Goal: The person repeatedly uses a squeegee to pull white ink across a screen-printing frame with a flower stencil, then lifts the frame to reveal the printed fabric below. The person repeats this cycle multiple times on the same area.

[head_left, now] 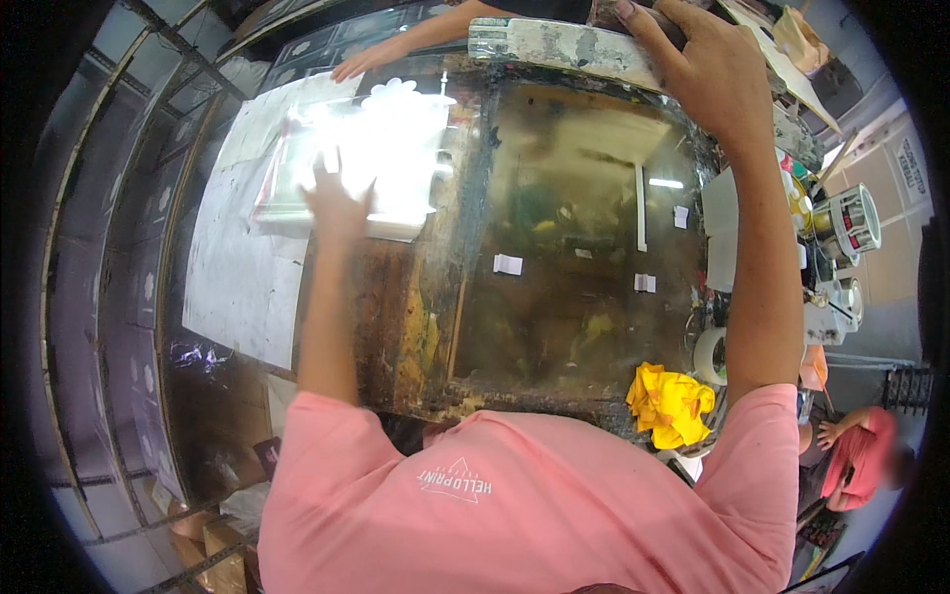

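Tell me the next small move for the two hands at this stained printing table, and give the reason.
Probably lower the long paint-crusted bar toward the glass. The right hand grips it at the far edge of the stained table, while the left hand lies flat on the clear plastic sheet, pinning it. Another person's hand rests at the far edge, so watch it.
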`<state>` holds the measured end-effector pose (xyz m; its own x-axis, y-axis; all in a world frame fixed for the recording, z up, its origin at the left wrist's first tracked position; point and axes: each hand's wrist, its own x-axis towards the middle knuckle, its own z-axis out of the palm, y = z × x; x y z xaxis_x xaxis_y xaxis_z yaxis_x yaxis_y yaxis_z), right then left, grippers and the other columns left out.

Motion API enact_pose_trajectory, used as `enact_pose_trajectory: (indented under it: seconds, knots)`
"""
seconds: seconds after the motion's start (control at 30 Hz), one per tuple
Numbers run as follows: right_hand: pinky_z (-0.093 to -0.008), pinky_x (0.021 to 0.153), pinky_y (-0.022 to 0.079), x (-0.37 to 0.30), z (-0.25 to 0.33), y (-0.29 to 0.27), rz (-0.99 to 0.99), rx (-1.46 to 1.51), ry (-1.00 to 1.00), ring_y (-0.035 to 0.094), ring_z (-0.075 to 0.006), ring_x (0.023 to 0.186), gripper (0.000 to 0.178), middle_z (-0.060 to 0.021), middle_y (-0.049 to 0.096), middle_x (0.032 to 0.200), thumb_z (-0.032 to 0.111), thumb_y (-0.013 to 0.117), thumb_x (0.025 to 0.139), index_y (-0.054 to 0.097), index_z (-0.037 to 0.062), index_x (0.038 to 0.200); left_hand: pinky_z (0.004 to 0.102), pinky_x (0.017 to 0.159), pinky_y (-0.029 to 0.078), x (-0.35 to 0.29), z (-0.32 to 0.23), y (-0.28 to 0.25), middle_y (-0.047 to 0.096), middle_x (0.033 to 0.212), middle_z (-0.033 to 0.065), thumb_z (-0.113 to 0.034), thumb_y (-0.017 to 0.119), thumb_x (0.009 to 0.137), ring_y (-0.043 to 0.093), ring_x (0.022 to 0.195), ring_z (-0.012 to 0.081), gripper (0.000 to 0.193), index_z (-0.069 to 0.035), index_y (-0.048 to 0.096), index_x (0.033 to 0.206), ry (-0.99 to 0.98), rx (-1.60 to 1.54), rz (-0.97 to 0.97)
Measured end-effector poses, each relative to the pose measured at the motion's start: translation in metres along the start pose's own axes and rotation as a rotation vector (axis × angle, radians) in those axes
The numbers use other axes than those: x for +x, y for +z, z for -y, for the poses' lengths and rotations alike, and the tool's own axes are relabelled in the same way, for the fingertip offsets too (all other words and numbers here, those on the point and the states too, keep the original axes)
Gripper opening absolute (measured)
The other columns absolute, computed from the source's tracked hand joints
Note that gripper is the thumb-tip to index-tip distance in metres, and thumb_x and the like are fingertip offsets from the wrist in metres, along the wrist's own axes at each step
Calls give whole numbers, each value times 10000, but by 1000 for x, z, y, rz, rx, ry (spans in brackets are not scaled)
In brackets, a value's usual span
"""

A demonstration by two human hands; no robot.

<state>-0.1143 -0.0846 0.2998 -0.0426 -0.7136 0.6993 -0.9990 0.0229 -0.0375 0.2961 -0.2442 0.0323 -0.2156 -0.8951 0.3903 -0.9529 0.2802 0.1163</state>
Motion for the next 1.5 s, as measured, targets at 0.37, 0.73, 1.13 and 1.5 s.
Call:
enact_pose_trajectory:
  seconds: [0.37, 0.73, 1.13, 1.5]
  knots:
    - [-458, 796, 455, -16, -7, 8, -19, -35, -75, 693, -367, 849, 533, -145, 746, 894, 581, 607, 1018, 777, 76, 990, 686, 1244, 247, -50, -114, 2, 682, 1432, 158, -282, 579, 1087, 579, 1396, 372, 352, -137, 708, 1380, 236, -266, -2]
    - [-504, 838, 479, -2, -9, 3, -20, 67, -24, 719, -399, 822, 603, -195, 736, 783, 583, 611, 989, 755, 41, 768, 714, 1264, 130, -134, -273, -14, 453, 1612, 319, -793, 578, 921, 363, 1534, 520, 1007, -40, 497, 1585, 495, -244, 186]
    - [-514, 872, 499, 6, -16, 5, -16, 64, -72, 732, -390, 819, 653, -219, 746, 795, 585, 559, 1012, 762, 11, 778, 768, 1246, -29, -133, -321, 17, 315, 1737, 223, -1010, 502, 752, 236, 1620, 448, 1340, -6, 415, 1635, 720, -302, 357]
    - [-514, 865, 520, 14, -18, 0, 73, 53, -27, 733, -405, 829, 741, -251, 732, 773, 636, 525, 1022, 763, -16, 759, 810, 1220, -21, -139, -325, 10, 451, 1636, 251, -986, 521, 750, 347, 1554, 487, 1260, -12, 550, 1548, 759, -412, 287]
